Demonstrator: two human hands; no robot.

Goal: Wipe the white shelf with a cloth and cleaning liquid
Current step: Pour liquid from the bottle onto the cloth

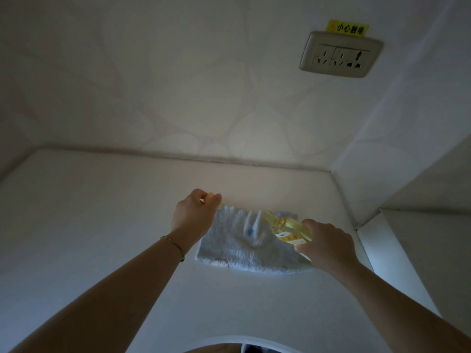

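My right hand [327,242] grips the tilted bottle [288,229] of yellow liquid over the pale blue cloth [239,247]. My left hand [193,212] pinches a small yellow cap [211,197] (probably the bottle's) above the white shelf [89,225].

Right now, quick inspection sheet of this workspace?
Surface: white shelf, bare apart from the cloth.
Job's things: light blue cloth lying flat on the shelf; bottle of yellow liquid tilted over the cloth, neck open.
Clutter: nothing seen.
Hands: left hand pinches a small yellow cap at the cloth's far corner; right hand grips the bottle.
Cables: nothing seen.
Surroundings: patterned wall; wall socket with yellow warning sticker above the shelf; dim light.
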